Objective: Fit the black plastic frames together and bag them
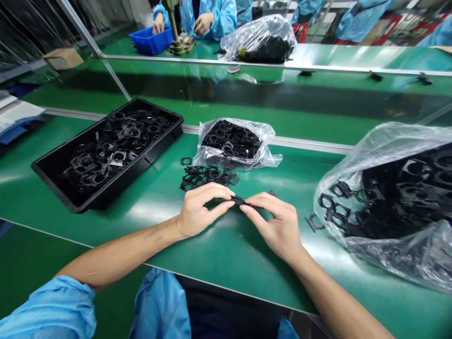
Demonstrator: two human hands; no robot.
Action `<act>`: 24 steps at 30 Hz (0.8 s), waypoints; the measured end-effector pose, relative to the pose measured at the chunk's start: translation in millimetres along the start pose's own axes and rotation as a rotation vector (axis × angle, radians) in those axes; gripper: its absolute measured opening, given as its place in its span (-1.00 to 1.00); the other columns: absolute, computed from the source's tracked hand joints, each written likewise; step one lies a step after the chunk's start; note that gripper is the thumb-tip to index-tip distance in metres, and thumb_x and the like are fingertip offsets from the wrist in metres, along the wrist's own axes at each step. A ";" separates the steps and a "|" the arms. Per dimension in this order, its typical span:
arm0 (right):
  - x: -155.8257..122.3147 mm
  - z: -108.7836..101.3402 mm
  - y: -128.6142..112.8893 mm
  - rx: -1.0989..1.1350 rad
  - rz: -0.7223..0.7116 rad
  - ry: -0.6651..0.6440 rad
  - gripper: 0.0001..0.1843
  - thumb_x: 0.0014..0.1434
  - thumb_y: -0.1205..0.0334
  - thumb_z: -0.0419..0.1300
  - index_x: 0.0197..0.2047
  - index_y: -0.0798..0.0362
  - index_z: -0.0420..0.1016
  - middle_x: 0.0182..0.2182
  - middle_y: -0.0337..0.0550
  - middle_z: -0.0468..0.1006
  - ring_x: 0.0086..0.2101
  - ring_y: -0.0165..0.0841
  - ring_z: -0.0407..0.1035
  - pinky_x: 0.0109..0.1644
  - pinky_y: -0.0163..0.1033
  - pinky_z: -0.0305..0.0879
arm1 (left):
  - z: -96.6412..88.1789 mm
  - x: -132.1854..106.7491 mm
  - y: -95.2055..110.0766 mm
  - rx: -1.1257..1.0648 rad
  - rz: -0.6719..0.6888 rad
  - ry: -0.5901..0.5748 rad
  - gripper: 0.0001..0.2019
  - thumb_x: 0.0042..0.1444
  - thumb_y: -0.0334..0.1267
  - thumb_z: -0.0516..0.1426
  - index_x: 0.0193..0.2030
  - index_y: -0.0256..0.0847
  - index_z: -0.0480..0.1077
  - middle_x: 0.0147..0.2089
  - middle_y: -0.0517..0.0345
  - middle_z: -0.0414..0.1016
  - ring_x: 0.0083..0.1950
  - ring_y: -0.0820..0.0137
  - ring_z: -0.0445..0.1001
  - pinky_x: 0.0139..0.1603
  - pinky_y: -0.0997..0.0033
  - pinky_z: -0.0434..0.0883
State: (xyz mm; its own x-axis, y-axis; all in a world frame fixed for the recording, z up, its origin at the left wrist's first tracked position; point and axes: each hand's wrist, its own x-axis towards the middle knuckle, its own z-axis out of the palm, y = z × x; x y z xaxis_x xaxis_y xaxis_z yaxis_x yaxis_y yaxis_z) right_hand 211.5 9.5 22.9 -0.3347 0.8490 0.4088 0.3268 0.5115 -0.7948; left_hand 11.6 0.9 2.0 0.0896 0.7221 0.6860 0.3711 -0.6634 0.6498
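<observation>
Between my two hands is a small black plastic part (239,201), seen nearly edge-on above the green table. My left hand (203,207) pinches its left end between thumb and fingers. The right end is pinched by my right hand (273,219) in the same way. Whether it is one piece or two joined pieces, I cannot tell. Just beyond my left hand lies a loose pile of black plastic frames (208,176), some with round openings. Behind that pile, a clear plastic bag (266,155) lies open, full of black ring-like parts.
A black tray (79,205) of similar parts stands at the left. On the right, a large clear bag (339,141) spills black frames onto the green table (212,273). Across a clear divider, a co-worker's hands (204,23) are near a blue bin (148,42) and another bag (261,35).
</observation>
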 end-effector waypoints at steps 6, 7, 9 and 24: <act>-0.7 0.0 -1.8 0.000 -0.021 0.019 -0.88 0.28 0.21 0.30 -0.29 -0.01 0.65 -0.36 -0.11 0.69 -0.39 -0.28 0.54 -0.20 -0.17 0.51 | -0.2 2.8 1.8 -0.005 0.045 -0.003 -0.98 0.20 -0.38 0.29 -0.25 -0.21 0.53 -0.26 0.09 0.68 -0.21 0.40 0.65 -0.10 0.40 0.59; -0.7 0.0 -1.9 -0.001 -0.021 0.020 -0.88 0.28 0.21 0.30 -0.29 -0.01 0.65 -0.36 -0.11 0.69 -0.39 -0.28 0.54 -0.20 -0.17 0.51 | -0.2 2.8 2.0 -0.007 0.044 -0.003 -0.98 0.20 -0.37 0.29 -0.26 -0.21 0.54 -0.26 0.09 0.68 -0.21 0.40 0.65 -0.10 0.40 0.59; -0.7 -0.3 -1.8 -0.008 -0.011 0.017 -0.87 0.29 0.20 0.29 -0.29 -0.01 0.66 -0.36 -0.10 0.69 -0.39 -0.27 0.54 -0.19 -0.16 0.52 | -0.1 2.3 1.9 -0.015 0.028 -0.008 -0.98 0.20 -0.36 0.29 -0.26 -0.21 0.54 -0.26 0.08 0.68 -0.21 0.39 0.66 -0.10 0.39 0.60; -0.7 -0.7 -1.8 0.003 -0.008 0.018 -0.88 0.27 0.21 0.31 -0.30 -0.02 0.68 -0.36 -0.11 0.69 -0.38 -0.27 0.56 -0.17 -0.15 0.53 | -1.8 2.3 2.2 -0.018 -0.004 -0.022 -0.95 0.22 -0.34 0.27 -0.28 -0.21 0.51 -0.27 0.07 0.66 -0.20 0.37 0.64 -0.11 0.36 0.58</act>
State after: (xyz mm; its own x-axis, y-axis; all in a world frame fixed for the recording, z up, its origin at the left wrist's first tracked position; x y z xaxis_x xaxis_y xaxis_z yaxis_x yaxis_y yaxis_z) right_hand 211.8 8.1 24.4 -0.3212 0.8472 0.4232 0.3212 0.5179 -0.7929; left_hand 11.0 0.8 5.7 0.1082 0.7286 0.6763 0.3550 -0.6638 0.6583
